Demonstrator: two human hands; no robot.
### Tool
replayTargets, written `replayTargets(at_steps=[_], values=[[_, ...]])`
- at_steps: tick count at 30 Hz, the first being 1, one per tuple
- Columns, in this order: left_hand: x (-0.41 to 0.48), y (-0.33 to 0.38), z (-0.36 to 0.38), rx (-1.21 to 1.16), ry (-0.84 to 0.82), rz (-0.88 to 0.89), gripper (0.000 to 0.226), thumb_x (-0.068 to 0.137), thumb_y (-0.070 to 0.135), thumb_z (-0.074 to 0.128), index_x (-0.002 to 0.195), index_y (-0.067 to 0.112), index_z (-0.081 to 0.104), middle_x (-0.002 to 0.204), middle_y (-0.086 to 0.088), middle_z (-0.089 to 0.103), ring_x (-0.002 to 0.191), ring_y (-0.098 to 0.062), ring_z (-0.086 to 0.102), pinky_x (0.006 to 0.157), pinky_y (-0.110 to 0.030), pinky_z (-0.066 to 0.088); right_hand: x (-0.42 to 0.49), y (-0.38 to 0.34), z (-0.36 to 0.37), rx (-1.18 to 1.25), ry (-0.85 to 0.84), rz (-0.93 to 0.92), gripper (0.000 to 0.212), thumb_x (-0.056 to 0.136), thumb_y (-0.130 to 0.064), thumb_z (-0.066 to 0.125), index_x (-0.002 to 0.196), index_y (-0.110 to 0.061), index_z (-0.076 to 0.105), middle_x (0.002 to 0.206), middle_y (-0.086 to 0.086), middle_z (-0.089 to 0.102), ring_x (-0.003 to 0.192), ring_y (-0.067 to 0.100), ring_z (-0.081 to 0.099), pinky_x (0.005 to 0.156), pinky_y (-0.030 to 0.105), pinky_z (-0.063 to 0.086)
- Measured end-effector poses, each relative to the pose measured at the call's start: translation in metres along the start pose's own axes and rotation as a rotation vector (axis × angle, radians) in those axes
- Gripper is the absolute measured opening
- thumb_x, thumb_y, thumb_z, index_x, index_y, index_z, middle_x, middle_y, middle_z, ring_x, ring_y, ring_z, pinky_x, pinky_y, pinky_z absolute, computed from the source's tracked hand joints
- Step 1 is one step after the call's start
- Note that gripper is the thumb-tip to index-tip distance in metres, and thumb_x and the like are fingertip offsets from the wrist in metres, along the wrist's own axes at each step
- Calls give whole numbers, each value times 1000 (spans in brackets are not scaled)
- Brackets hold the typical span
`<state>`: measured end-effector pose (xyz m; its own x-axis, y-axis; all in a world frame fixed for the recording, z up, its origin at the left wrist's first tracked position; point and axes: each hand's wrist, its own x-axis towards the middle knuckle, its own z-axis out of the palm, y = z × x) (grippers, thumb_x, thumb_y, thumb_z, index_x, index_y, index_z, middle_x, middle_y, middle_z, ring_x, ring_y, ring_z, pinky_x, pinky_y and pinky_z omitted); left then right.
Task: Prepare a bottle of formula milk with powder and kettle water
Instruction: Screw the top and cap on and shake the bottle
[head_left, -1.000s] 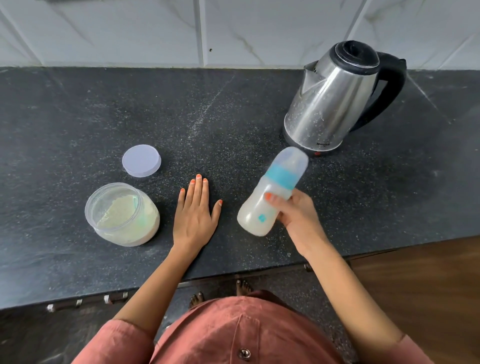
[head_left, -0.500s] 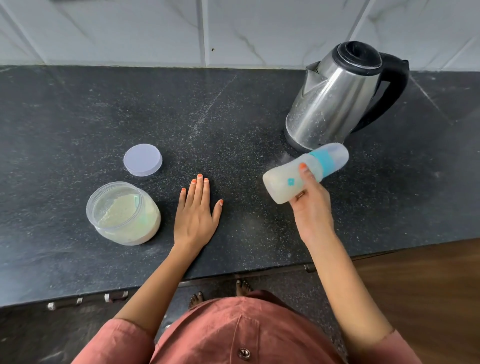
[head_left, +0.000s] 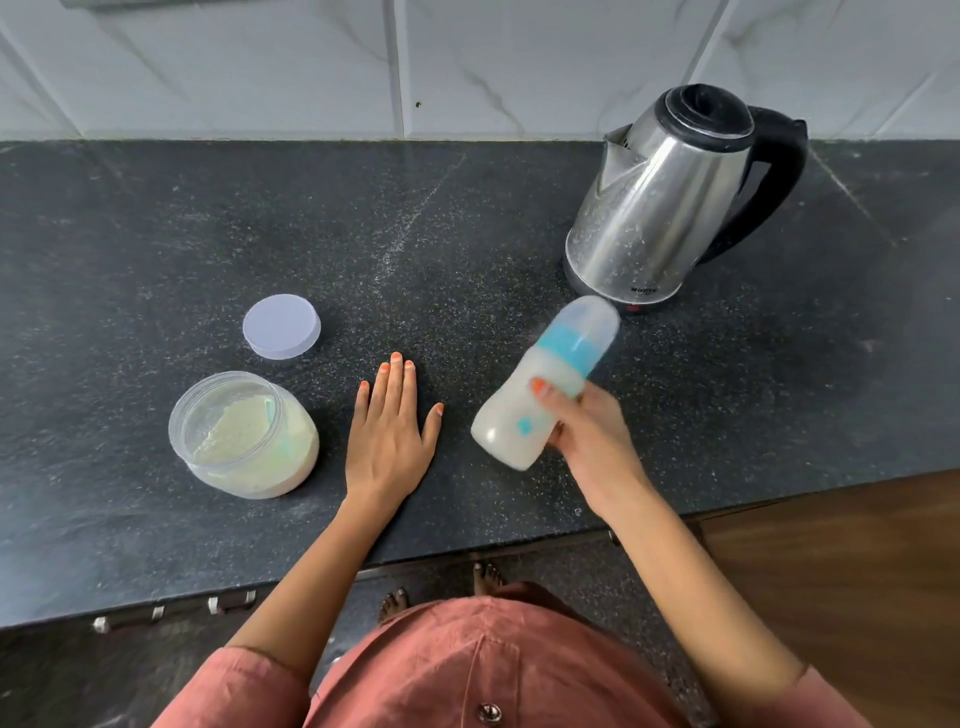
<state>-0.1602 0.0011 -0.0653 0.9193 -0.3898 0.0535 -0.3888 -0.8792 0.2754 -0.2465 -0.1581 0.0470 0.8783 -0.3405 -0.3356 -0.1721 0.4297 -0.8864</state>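
Note:
My right hand (head_left: 589, 436) grips a baby bottle (head_left: 540, 384) full of milky liquid, with a blue collar and a clear cap on. The bottle is tilted, cap pointing up and to the right, held above the black counter (head_left: 156, 234) and blurred by motion. My left hand (head_left: 389, 431) lies flat on the counter, fingers apart, holding nothing. An open clear jar (head_left: 244, 434) of pale powder stands to its left, a scoop partly visible inside. The steel kettle (head_left: 670, 202) with black lid and handle stands at the back right.
The jar's round pale lid (head_left: 281, 326) lies on the counter behind the jar. A white tiled wall (head_left: 467, 62) runs along the back. The counter's front edge is close to my body, with a wooden floor (head_left: 841, 571) at the lower right.
The bottle has swung back down and left from a near-horizontal position by the kettle base to a steeper tilt. My left hand has stayed still.

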Motion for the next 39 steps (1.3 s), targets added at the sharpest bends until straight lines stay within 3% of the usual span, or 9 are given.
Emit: replayTargets(at_steps=[3,8,13,19,25,30,32,36,39], values=[[0,0,0,-6,-9,0,68,93,50,15,144,5,18,154,-11,14,142,-23,13,114,-37,6,-7,1,-3,-151,-69,25,21,64,-11,68,84,-17,65,73,-9,71,79,9,65,74,25,54],[0,0,0,8,-8,-2,76,86,53,3,144,6,18,154,-10,14,142,-22,13,114,-36,5,13,-10,-6,337,149,-45,18,77,-18,61,95,-17,62,88,-6,70,84,6,66,75,25,56],[0,0,0,1,-4,0,77,86,53,5,144,4,21,153,-12,17,141,-24,16,114,-38,8,-17,3,-4,-180,-116,69,23,60,-15,68,82,-17,66,76,-5,72,76,9,67,67,22,55],[0,1,0,-12,0,0,75,87,52,8,143,4,23,152,-13,19,141,-25,18,114,-39,9,10,-9,-8,304,137,-37,24,73,-20,62,97,-16,62,94,-3,69,85,6,66,77,26,55],[1,0,0,-1,-14,1,77,85,53,4,144,5,20,153,-11,16,142,-24,16,114,-38,7,-12,0,1,-179,-101,61,16,69,-7,66,82,-16,65,77,-6,71,77,9,65,70,22,55],[0,0,0,-1,1,1,76,87,52,6,143,4,22,153,-12,18,141,-24,17,114,-38,8,12,-10,0,330,158,-22,12,83,-12,57,93,-16,62,90,-3,68,81,6,66,75,25,55],[0,1,0,3,-4,0,76,87,53,5,144,5,20,153,-11,16,142,-24,16,114,-37,7,9,-6,2,251,121,-16,11,82,-12,58,93,-16,62,88,-3,69,79,6,67,73,25,56],[0,0,-1,2,-22,-5,63,97,46,21,145,6,15,154,-10,11,143,-23,11,114,-37,4,-13,6,1,-237,-95,82,18,65,-15,69,83,-17,67,81,-2,70,82,14,65,78,33,53],[0,0,-1,-1,-17,-7,66,93,46,19,144,5,17,154,-11,13,142,-23,13,114,-37,5,-4,0,-1,24,12,37,16,70,-15,65,85,-15,65,77,-6,72,76,8,67,67,24,57]])
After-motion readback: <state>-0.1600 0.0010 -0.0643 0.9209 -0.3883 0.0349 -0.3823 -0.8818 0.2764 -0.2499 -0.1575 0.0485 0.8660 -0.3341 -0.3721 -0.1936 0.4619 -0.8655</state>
